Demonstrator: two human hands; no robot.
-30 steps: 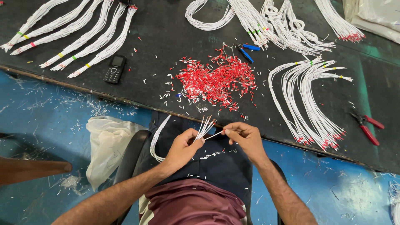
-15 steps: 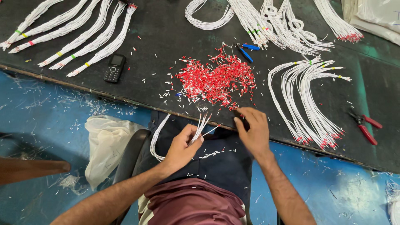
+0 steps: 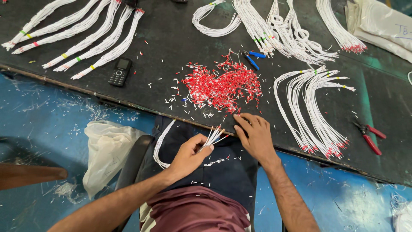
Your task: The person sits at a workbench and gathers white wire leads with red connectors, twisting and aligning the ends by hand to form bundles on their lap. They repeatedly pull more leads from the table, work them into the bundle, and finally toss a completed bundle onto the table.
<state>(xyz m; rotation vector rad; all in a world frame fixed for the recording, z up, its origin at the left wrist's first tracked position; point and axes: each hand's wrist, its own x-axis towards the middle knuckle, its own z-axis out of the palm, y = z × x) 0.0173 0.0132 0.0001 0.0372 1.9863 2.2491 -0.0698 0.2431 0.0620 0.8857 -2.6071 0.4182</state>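
Head view, the only one supplied. The left hand, low centre of the frame, was closed on a bundle of white wires, their stripped ends fanned up and rightward, presumably so each end presented singly. The rest of the bundle looped down over the lap. The right hand lay just right of it, fingers loosely spread and empty, fingertips touching the near edge of the pile of red ferrules at frame centre on the dark table. Blue-handled cutters rested just above the pile; finished wire looms lay to the right; a black phone lay left, well apart
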